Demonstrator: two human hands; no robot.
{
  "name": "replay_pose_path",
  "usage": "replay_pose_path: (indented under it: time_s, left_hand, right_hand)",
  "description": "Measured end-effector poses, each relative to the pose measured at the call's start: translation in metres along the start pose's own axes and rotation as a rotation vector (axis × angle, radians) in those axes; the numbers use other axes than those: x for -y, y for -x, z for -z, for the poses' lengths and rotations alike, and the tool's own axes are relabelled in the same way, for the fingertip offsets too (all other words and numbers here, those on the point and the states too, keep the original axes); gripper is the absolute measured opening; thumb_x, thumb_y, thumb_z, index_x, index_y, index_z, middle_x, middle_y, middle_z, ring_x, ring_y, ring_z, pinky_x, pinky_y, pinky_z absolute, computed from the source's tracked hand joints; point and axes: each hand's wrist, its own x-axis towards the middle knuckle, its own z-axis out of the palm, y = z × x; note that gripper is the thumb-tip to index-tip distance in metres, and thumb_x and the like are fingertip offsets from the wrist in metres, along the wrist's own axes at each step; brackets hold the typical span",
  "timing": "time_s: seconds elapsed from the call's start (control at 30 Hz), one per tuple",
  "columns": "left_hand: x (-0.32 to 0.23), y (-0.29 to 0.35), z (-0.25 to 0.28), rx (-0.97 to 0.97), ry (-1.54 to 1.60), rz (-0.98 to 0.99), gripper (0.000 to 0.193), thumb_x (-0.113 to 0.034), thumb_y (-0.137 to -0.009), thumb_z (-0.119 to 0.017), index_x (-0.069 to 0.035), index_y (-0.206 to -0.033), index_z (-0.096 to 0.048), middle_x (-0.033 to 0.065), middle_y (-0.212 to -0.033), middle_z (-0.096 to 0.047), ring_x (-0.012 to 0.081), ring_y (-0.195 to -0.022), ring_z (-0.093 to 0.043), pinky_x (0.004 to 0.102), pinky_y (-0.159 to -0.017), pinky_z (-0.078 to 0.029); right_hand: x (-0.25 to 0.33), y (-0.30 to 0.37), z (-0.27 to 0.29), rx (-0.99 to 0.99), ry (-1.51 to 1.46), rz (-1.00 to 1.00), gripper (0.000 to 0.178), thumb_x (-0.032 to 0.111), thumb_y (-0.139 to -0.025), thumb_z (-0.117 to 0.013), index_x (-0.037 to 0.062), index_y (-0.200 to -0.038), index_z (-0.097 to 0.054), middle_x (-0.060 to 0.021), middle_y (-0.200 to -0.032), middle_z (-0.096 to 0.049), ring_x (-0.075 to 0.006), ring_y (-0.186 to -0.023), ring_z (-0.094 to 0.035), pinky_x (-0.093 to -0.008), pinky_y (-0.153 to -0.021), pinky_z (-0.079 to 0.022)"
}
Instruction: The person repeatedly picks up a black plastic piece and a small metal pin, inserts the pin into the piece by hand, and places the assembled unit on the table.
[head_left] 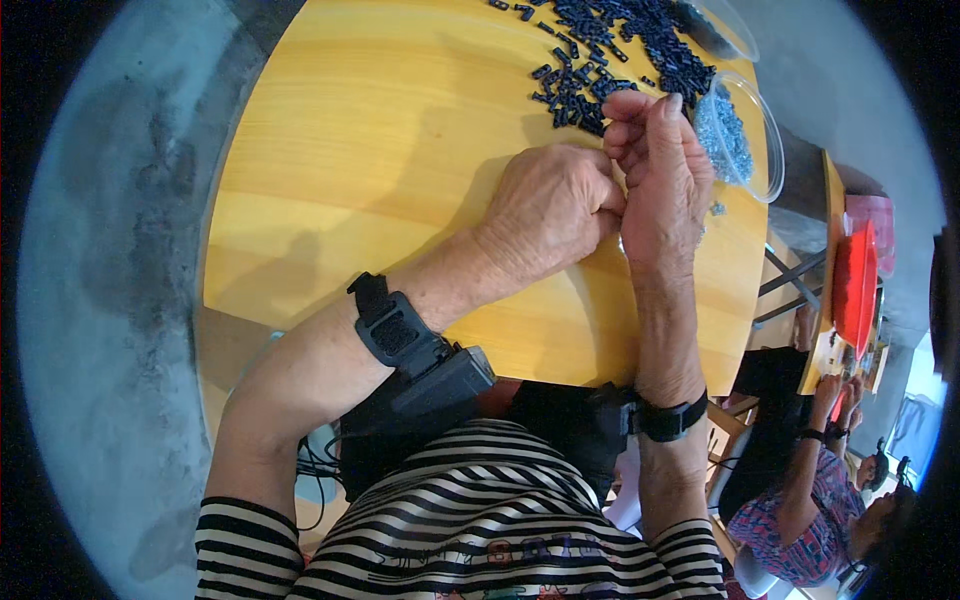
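Observation:
Over the wooden table, my left hand [555, 205] is closed, its fingers bent inward and meeting the side of my right hand. Whatever lies between its fingertips is hidden. My right hand [665, 190] stands upright beside it, fingers curled and thumb pointing up; I cannot make out what it grips. Just beyond my hands spreads a pile of small black plastic parts [572, 95]. A clear round tub [774, 150] of small pale-blue pieces [728, 135] is close by my right hand.
Another clear tub [735, 30] with dark contents sits at the far right corner of the yellow table [350, 150]. Black straps with boxy devices [400, 335] circle both my wrists. To the right, another person [810, 500] works at a second table beside a red tray [855, 285].

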Motion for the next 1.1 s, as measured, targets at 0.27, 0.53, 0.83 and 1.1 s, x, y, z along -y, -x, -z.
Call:
replay_pose_path:
  time_s: [0.27, 0.53, 0.83, 1.1]
  left_hand:
    - [-0.001, 0.006, 0.002, -0.047, 0.067, 0.109, 0.004, -0.006, -0.063, -0.066, -0.004, -0.066, -0.064, 0.0140, -0.073, -0.062, 0.0338, -0.070, -0.060, 0.0446, -0.062, -0.048]
    - [0.001, 0.013, 0.004, -0.069, 0.140, 0.009, 0.003, -0.002, -0.063, -0.063, -0.002, -0.066, -0.063, 0.0168, -0.074, -0.061, 0.0362, -0.070, -0.059, 0.0444, -0.061, -0.047]
    - [0.008, 0.007, -0.001, -0.042, 0.021, -0.010, 0.010, -0.005, -0.062, -0.070, -0.006, -0.071, -0.067, 0.0084, -0.069, -0.060, 0.0258, -0.064, -0.060, 0.0342, -0.058, -0.048]
    - [0.001, 0.003, 0.010, -0.009, 0.348, 0.184, 0.007, -0.005, -0.071, -0.072, -0.003, -0.077, -0.069, 0.0032, -0.065, -0.057, 0.0106, -0.060, -0.054, 0.0226, -0.055, -0.042]
  right_hand:
    - [-0.007, 0.007, -0.008, 0.130, 0.405, 0.112, 0.049, 0.042, -0.096, -0.040, -0.0019, -0.098, -0.063, -0.0072, -0.092, -0.062, -0.0133, -0.083, -0.054, -0.0271, -0.080, -0.044]
    - [-0.016, 0.017, -0.004, 0.211, 0.411, 0.129, 0.047, 0.038, -0.097, -0.038, -0.0022, -0.095, -0.062, -0.0105, -0.090, -0.062, -0.0168, -0.083, -0.056, -0.0283, -0.079, -0.044]
    - [-0.007, 0.000, 0.005, 0.079, -0.309, -0.115, 0.066, 0.055, -0.094, -0.028, -0.0043, -0.101, -0.058, -0.0134, -0.094, -0.061, -0.0233, -0.087, -0.057, -0.0347, -0.083, -0.045]
    - [0.007, -0.004, 0.041, 0.120, -0.742, -0.060, 0.045, 0.040, -0.094, -0.044, -0.0012, -0.103, -0.059, -0.0128, -0.099, -0.062, -0.0226, -0.089, -0.057, -0.0359, -0.083, -0.046]
